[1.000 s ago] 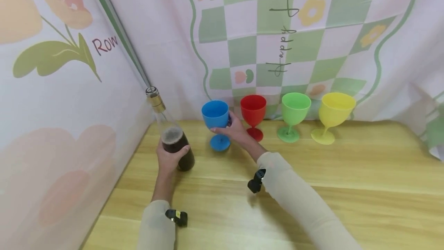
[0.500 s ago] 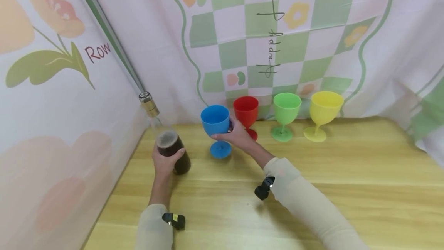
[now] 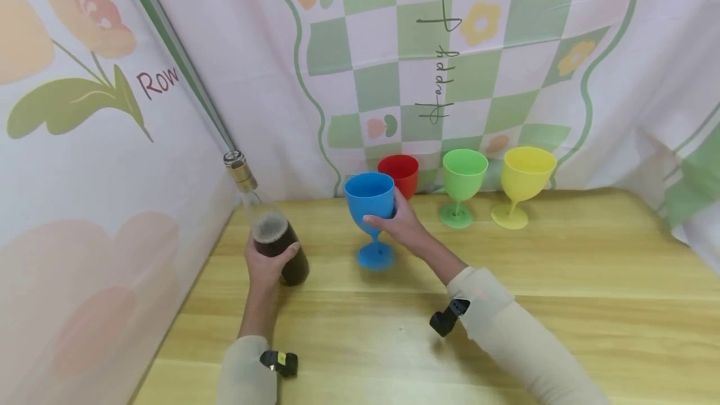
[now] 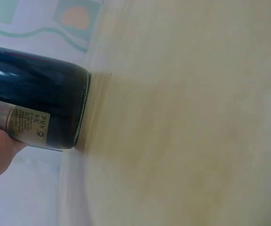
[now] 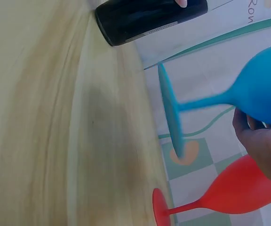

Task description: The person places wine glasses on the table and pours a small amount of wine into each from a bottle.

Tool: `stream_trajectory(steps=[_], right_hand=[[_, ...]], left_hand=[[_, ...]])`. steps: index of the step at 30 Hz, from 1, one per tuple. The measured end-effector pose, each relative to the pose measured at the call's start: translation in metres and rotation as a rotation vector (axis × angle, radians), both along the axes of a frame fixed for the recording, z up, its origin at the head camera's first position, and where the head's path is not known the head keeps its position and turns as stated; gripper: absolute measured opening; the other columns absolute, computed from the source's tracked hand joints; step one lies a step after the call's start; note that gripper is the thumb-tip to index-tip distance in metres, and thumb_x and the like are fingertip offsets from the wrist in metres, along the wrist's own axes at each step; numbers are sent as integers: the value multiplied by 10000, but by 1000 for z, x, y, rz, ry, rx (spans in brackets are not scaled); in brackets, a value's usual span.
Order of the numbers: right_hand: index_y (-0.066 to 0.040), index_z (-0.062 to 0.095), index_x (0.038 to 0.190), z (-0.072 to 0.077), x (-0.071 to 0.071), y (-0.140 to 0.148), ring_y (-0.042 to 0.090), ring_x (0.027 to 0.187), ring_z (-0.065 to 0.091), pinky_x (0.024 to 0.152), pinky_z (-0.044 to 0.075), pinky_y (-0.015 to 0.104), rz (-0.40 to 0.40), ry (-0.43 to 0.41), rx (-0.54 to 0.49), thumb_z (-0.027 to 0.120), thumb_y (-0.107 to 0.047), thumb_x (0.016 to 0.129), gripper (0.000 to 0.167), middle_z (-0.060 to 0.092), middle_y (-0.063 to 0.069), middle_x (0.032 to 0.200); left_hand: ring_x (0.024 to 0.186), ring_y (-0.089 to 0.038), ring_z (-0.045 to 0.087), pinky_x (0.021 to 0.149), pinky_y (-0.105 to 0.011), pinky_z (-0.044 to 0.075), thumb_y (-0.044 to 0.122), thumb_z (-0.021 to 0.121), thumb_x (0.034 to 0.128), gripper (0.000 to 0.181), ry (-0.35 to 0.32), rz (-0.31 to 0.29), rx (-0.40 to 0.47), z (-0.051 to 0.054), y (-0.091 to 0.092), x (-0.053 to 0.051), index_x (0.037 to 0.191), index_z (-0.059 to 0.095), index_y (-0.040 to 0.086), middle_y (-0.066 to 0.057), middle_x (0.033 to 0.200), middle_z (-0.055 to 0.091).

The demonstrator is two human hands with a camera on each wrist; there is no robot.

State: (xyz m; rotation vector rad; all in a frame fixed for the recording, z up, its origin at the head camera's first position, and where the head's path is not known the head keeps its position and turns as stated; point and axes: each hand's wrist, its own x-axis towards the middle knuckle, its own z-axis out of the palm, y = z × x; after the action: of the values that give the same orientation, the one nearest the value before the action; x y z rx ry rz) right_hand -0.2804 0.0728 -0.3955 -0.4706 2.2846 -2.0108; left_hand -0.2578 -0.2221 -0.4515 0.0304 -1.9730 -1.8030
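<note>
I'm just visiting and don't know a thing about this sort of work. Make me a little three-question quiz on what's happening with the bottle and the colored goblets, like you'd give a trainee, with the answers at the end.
1. Multiple choice: what does the left hand hold?
A) the green goblet
B) the bottle
C) nothing

2. True or false: the right hand holds the blue goblet with its base off the table.

3. Short answer: in the head view, which goblet stands farthest to the right?

Key:
1. B.
2. True; the right wrist view shows the base apart from the tabletop.
3. The yellow goblet.
</note>
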Motion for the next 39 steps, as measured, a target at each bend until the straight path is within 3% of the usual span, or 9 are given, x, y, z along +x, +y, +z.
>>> stream_trajectory(steps=[4, 9, 17, 27, 33, 39], right_hand=[[-98, 234, 1556, -3, 9, 9, 415, 1417, 385, 1099, 449, 591, 18, -4, -24, 723, -387, 898, 869, 389, 194, 1550], [-100, 254, 1543, -5, 21, 17, 413, 1413, 393, 1080, 476, 566, 7, -15, -19, 690, -244, 903, 788, 403, 190, 1543], [-42, 278, 1522, -7, 37, 39, 431, 1385, 425, 1064, 497, 546, -16, -16, 11, 744, -197, 883, 806, 432, 231, 1518], [-75, 242, 1539, -10, 41, 72, 404, 1402, 401, 1005, 530, 484, -146, 0, 127, 758, -189, 880, 845, 418, 198, 1527], [-62, 229, 1545, -18, 42, 91, 393, 1389, 402, 933, 514, 340, -205, 14, 134, 760, -156, 881, 856, 411, 209, 1522], [-71, 246, 1549, -25, 45, 103, 390, 1387, 406, 948, 496, 346, -222, 31, 128, 761, -151, 884, 845, 418, 208, 1523]], left_hand=[[1092, -48, 596, 1018, -239, 453, -72, 836, 689, 702, 15, -13, -1, 0, 2, 5, 1330, 563, 17, 145, 1130, 621], [1076, -47, 597, 1002, -235, 455, -73, 825, 693, 690, 22, -10, 13, 0, 5, 11, 1327, 565, 5, 164, 1114, 625], [1081, -46, 592, 1008, -242, 453, -56, 829, 697, 691, -13, -23, -6, 10, 12, 19, 1333, 568, 19, 142, 1126, 621], [1055, -47, 610, 965, -194, 477, -65, 830, 685, 668, -11, -51, -56, 21, 14, 29, 1303, 590, 7, 108, 1115, 636], [1058, -62, 612, 954, -185, 489, -58, 838, 686, 670, -12, -108, -109, 23, 18, 32, 1305, 593, 10, 16, 1148, 646], [1067, -71, 611, 963, -223, 489, -29, 842, 680, 690, 24, -160, -152, 26, 23, 34, 1320, 584, 8, -73, 1194, 656]])
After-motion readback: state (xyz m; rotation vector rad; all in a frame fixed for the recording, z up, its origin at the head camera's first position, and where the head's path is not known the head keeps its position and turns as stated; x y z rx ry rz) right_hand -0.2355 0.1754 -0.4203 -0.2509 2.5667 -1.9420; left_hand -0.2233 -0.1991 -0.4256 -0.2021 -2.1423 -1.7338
